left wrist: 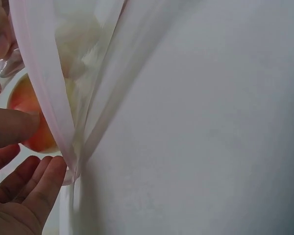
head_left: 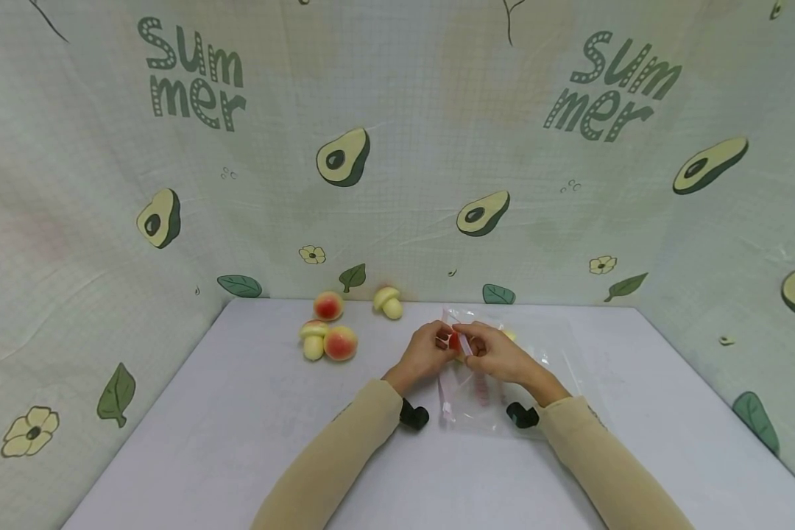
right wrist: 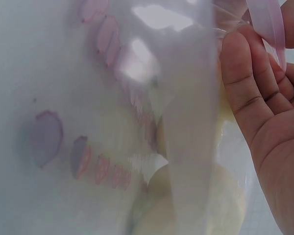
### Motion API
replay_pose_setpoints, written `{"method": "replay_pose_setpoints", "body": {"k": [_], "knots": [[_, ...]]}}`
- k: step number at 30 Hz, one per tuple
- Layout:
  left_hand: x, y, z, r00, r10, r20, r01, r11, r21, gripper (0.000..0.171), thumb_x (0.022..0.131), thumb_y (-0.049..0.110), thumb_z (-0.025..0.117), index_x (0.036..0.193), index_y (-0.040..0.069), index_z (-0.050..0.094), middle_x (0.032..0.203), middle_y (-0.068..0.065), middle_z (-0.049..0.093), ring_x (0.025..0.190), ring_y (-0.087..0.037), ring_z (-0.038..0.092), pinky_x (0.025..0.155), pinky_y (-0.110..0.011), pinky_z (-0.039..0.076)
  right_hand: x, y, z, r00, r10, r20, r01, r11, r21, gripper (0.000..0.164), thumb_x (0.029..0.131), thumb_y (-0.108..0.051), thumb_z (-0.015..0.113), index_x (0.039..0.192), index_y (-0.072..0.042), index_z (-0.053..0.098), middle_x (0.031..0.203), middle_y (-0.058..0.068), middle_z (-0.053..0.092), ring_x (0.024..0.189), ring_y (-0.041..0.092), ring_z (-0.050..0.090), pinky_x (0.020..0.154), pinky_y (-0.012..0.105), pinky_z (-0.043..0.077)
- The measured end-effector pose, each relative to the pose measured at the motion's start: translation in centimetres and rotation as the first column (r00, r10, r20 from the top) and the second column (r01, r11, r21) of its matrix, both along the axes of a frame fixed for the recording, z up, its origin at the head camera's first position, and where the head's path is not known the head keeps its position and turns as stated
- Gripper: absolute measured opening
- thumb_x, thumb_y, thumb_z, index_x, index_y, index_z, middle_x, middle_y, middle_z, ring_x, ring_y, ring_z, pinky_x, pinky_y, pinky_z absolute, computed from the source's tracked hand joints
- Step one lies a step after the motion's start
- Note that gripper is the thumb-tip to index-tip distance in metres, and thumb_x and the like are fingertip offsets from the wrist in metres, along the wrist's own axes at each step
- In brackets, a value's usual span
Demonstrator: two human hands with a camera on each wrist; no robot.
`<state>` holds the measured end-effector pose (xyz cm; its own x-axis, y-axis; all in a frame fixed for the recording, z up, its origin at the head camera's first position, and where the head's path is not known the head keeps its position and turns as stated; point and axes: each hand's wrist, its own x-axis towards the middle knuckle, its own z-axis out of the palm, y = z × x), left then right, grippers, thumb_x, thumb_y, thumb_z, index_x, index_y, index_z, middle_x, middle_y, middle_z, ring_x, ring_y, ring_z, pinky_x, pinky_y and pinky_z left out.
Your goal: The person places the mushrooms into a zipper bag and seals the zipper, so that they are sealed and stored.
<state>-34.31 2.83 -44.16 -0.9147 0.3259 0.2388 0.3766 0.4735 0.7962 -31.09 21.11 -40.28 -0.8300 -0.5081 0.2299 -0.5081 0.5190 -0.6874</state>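
Note:
A clear plastic bag (head_left: 536, 397) with a pink-edged mouth (left wrist: 44, 93) and pink printing lies under both hands. At that mouth, my left hand (head_left: 427, 352) holds a red-and-yellow peach (left wrist: 27, 107), its thumb (left wrist: 12, 126) against the fruit and the fingers below. My right hand (head_left: 500, 355) pinches the bag's pink edge (right wrist: 269, 27) between thumb and fingers, holding it up. Through the film, pale yellow rounded pieces (right wrist: 161, 210) show blurred inside the bag.
Left of the hands, two more peaches (head_left: 341, 344) and two cream-yellow mushrooms (head_left: 388, 302) stand on the white table (head_left: 238, 442). A printed cloth (head_left: 411, 96) with avocados hangs behind and at both sides.

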Motion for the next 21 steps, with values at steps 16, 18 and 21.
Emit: {"method": "replay_pose_setpoints", "body": {"k": [16, 18, 21], "knots": [[1.9, -2.9, 1.6, 0.999, 0.002, -0.038, -0.003, 1.0, -0.027, 0.041, 0.08, 0.009, 0.076, 0.116, 0.001, 0.059, 0.11, -0.014, 0.06, 0.095, -0.02, 0.061, 0.082, -0.029, 0.051, 0.4, -0.5, 0.3, 0.999, -0.028, 0.018, 0.028, 0.999, 0.018, 0.058, 0.078, 0.01, 0.06, 0.135, 0.009, 0.046, 0.095, 0.018, 0.053, 0.074, 0.022, 0.048, 0.06, 0.025, 0.04], [2.3, -3.4, 1.7, 0.999, -0.004, -0.052, 0.002, 0.999, -0.034, 0.04, 0.081, 0.009, 0.075, 0.116, 0.001, 0.058, 0.111, -0.015, 0.06, 0.096, -0.021, 0.061, 0.083, -0.03, 0.051, 0.3, -0.4, 0.1, 0.999, -0.03, 0.019, 0.03, 0.999, 0.014, 0.058, 0.079, 0.009, 0.062, 0.135, 0.007, 0.047, 0.095, 0.014, 0.054, 0.075, 0.02, 0.048, 0.06, 0.025, 0.041], [2.8, -4.1, 1.8, 0.998, -0.006, -0.056, 0.004, 1.0, -0.026, 0.037, 0.082, 0.009, 0.074, 0.115, 0.002, 0.059, 0.111, -0.017, 0.06, 0.097, -0.024, 0.06, 0.085, -0.032, 0.051, 0.0, -0.2, -0.2, 0.999, -0.028, 0.022, 0.028, 1.0, 0.009, 0.059, 0.079, 0.005, 0.063, 0.136, 0.004, 0.048, 0.094, 0.009, 0.054, 0.075, 0.018, 0.049, 0.06, 0.024, 0.042]]}}
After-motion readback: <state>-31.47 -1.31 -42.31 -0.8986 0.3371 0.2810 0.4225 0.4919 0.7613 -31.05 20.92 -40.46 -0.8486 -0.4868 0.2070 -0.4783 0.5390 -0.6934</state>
